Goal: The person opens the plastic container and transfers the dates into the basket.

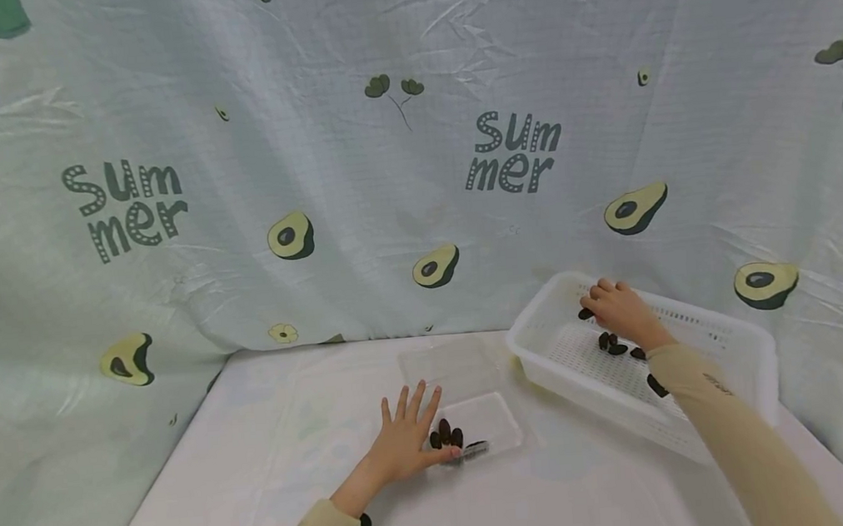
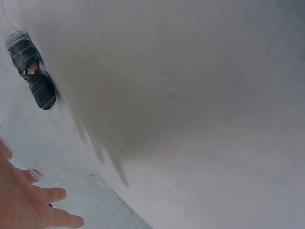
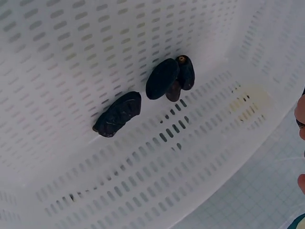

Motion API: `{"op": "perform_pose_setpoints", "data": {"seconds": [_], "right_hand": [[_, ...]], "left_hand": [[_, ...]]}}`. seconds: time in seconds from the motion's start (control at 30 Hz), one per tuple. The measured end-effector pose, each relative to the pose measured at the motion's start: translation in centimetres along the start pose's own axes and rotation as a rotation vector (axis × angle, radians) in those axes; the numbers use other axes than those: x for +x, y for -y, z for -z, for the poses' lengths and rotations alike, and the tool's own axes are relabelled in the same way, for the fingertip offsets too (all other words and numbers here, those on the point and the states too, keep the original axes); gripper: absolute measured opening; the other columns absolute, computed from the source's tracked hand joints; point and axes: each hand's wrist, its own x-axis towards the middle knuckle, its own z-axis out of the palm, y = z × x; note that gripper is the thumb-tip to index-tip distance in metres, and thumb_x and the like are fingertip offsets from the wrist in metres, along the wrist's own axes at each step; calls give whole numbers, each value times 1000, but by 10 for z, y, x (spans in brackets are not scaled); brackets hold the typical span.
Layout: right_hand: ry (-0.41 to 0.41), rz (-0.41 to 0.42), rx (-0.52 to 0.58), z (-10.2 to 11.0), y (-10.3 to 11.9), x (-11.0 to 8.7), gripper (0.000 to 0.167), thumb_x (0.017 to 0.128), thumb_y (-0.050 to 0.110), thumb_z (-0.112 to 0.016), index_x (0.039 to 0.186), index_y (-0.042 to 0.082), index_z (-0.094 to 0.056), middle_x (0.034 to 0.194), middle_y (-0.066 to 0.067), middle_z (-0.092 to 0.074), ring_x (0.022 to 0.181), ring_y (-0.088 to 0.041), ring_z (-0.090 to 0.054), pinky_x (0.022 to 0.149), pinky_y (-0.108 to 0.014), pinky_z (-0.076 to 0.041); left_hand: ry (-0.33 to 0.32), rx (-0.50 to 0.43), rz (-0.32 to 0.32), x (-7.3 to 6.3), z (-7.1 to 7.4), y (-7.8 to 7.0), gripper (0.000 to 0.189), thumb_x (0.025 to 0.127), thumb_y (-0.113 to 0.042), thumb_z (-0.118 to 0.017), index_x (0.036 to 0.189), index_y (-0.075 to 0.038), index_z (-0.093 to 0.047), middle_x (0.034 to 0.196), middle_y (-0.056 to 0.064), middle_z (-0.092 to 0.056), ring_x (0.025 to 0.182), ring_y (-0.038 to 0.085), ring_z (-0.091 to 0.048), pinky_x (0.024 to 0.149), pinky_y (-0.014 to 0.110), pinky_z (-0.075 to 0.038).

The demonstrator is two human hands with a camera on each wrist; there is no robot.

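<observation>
My left hand [image 1: 400, 449] spreads its fingers at the left side of a clear plastic box [image 1: 507, 431], its thumb along the near rim. Several dark, oval dates [image 1: 444, 430] lie in that box. Fingers of the same hand [image 2: 50, 194] show straight in the left wrist view. Over the white perforated basket [image 1: 591, 394], my right hand [image 1: 621, 312] pinches a dark date [image 1: 586, 314]. More dates [image 1: 609, 343] rest on the basket floor, some bunched together; the right wrist view shows dates [image 3: 116, 114] with wrinkled skin. Only fingertips [image 3: 301, 109] appear at that view's right edge.
The box's clear lid [image 1: 445, 365] lies folded back behind it. A pale cloth [image 1: 259, 469] covers the table. Behind stands a curtain [image 1: 352, 160] printed with avocados, close to the basket's far side.
</observation>
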Motion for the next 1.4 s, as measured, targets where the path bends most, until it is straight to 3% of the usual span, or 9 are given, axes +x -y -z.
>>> {"op": "perform_pose_setpoints", "data": {"seconds": [0.2, 0.47, 0.93, 1.2, 1.4], "right_hand": [[95, -47, -20, -7, 4, 2, 20, 70, 4, -72, 84, 9, -58, 77, -8, -55, 76, -24, -48, 61, -38, -42], [159, -84, -43, -6, 7, -1, 20, 71, 7, -72, 86, 8, -58, 77, -9, -53, 75, -24, -47, 61, -38, -42], [102, -87, -60, -16, 2, -8, 23, 69, 4, -73, 87, 9, -61, 78, -9, -55, 76, -25, -48, 61, -38, -42], [141, -94, -65, -10, -1, -9, 19, 71, 3, -71, 86, 9, -62, 78, -9, -55, 76, -25, -48, 60, -38, -42], [61, -81, 0, 2, 0, -7, 19, 68, 1, -72, 82, 8, -61, 80, -9, -56, 76, -26, -48, 58, -37, -41]], "left_hand": [[-5, -1, 5, -1, 0, 0, 95, 76, -76, -32, 145, -14, -12, 149, 18, -12, 133, 46, -13, 97, 68, -13], [-1, -2, 4, -1, 0, 0, 94, 77, -74, -34, 145, -14, -11, 149, 18, -11, 133, 46, -13, 97, 68, -13], [5, 7, 6, -1, 1, -2, 93, 78, -72, -37, 145, -14, -10, 149, 18, -11, 134, 45, -13, 97, 67, -12], [2, 8, 0, -1, 1, -3, 92, 78, -71, -37, 145, -14, -10, 149, 18, -10, 133, 45, -13, 97, 68, -14], [4, 7, 3, -1, 0, -3, 93, 77, -73, -35, 145, -13, -11, 149, 17, -10, 134, 45, -13, 97, 68, -13]]}}
